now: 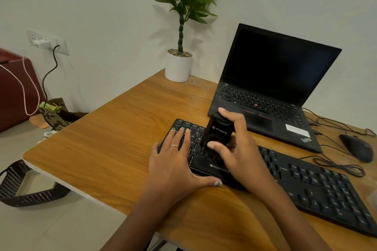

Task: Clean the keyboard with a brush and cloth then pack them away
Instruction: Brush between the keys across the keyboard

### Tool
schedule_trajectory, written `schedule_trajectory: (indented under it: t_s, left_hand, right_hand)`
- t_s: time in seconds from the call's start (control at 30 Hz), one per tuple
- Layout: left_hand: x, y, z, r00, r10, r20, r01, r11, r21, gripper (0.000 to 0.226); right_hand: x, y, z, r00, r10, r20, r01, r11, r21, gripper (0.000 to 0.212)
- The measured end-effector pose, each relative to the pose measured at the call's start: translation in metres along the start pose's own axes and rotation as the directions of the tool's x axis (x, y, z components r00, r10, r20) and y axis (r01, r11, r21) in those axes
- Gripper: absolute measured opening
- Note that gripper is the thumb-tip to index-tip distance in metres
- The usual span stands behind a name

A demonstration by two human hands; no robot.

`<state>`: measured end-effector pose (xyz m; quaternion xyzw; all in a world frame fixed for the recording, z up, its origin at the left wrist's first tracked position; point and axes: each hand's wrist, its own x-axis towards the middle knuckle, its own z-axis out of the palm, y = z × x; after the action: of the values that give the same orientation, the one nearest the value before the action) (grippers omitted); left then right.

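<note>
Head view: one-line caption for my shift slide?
Right hand holds a black brush upright on the black Zebronics keyboard; left hand steadies its left end.

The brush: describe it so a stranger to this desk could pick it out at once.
Start at the wooden desk and find the long black keyboard in front of the open laptop. Over its left end, the right hand grips a black brush standing on the keys. Unlike everything flat around it, it stands upright and carries pale lettering.
</note>
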<state>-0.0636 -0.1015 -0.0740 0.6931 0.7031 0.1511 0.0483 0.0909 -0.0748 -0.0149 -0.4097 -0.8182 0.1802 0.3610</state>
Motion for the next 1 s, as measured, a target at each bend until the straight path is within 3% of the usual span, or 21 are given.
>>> schedule_trajectory:
  t_s: [0.1,0.23,0.37,0.5,0.67,0.8,0.93,1.0]
  left_hand:
    - [0.0,0.0,0.002,1.0,0.001,0.005,-0.001,1.0,-0.011,0.14]
    - [0.0,0.0,0.001,1.0,-0.001,0.009,0.001,1.0,0.001,0.138]
    - [-0.001,0.001,0.0,1.0,0.003,0.019,-0.003,1.0,-0.001,0.137]
    - [-0.001,0.001,-0.001,1.0,0.001,0.03,-0.001,1.0,-0.004,0.137]
    - [0.0,0.001,0.0,0.999,0.003,0.04,-0.003,1.0,-0.007,0.138]
    - [-0.001,0.001,-0.001,0.999,-0.002,0.035,0.002,1.0,-0.012,0.137]
    - [0.0,0.001,-0.001,0.998,0.0,0.055,0.001,1.0,-0.018,0.136]
    - [0.0,0.002,-0.001,0.998,0.0,0.055,0.001,1.0,-0.018,0.137]
  right_hand:
    - [0.001,-0.001,-0.003,0.993,-0.003,0.115,0.0,1.0,0.02,0.067]
    - [0.012,0.001,-0.002,1.0,0.0,0.027,0.003,0.993,-0.121,0.066]
    - [0.012,-0.002,-0.005,0.993,0.016,0.121,-0.006,0.996,-0.085,0.067]
    - [0.02,0.005,-0.008,0.998,0.065,-0.002,-0.064,0.98,-0.187,0.065]
    - [0.014,0.0,-0.011,0.986,0.088,0.145,-0.077,0.994,-0.077,0.066]
    - [0.02,0.006,-0.008,0.997,0.077,-0.028,-0.082,0.971,-0.224,0.066]
    - [0.014,0.001,-0.013,0.981,0.134,0.143,-0.139,0.99,0.021,0.066]
    - [0.016,0.006,-0.018,0.976,0.16,0.145,-0.162,0.987,0.004,0.067]
